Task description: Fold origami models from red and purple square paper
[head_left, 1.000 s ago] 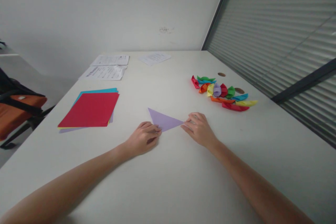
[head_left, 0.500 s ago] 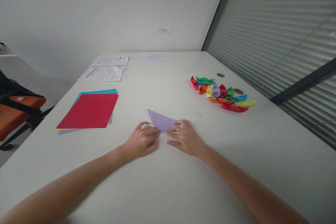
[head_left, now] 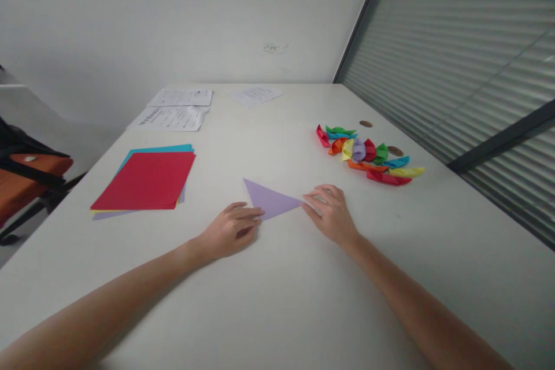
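A sheet of purple origami paper (head_left: 272, 201), folded to a triangle, lies on the white table (head_left: 277, 300) with one point toward the right. My left hand (head_left: 232, 228) rests at its lower left edge, fingertips laid on the paper and the thumb apart below. At the right point, my right hand (head_left: 332, 211) has thumb and forefinger closed on the tip, the other fingers loosely bent above.
To the left lies a stack of coloured paper, red sheet (head_left: 145, 180) on top. Several small folded paper pieces (head_left: 358, 150) sit at the right. Printed sheets (head_left: 173, 118) lie farther back. Blinds (head_left: 455, 63) border the right side; an orange chair (head_left: 32, 182) stands left.
My right hand has slid right along the purple paper to its tip, uncovering the right part of the triangle. My left hand has stayed at the lower left edge.
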A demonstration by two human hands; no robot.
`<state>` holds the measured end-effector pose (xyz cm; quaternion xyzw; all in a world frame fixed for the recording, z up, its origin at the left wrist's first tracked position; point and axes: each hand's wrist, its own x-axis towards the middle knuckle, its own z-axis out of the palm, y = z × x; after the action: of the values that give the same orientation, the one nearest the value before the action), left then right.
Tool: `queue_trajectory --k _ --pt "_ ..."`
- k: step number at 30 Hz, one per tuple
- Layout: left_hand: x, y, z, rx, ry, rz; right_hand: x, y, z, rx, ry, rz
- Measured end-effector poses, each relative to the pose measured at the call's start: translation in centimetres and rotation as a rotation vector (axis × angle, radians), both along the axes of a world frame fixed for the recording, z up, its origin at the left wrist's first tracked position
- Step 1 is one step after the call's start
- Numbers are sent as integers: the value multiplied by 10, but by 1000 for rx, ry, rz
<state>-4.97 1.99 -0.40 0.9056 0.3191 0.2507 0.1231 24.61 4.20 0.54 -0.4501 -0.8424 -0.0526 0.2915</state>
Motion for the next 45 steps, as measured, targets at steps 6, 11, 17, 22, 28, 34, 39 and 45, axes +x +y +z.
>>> queue_trajectory --k 6,11,17,22,28,34,39,45 --pt "1 4 3 -143 -98 77 -48 -24 4 -202 -161 323" --pt "1 2 4 -23 62 10 -45 -24 2 -241 -240 268" --pt "0 -2 2 43 174 7 -7 -2 -1 -193 -169 144" --pt "-3 -3 1 120 217 -12 3 6 -6 -122 -33 -7" --pt "-3 -3 4 123 211 -34 -34 14 4 -304 16 24" --pt "-5 -4 6 147 101 -27 -73 25 10 -441 -156 -110" --pt "-8 -5 5 129 110 11 -74 31 -3 -390 17 -134" --pt "-13 4 4 128 -169 240 -70 27 3 -343 410 38"
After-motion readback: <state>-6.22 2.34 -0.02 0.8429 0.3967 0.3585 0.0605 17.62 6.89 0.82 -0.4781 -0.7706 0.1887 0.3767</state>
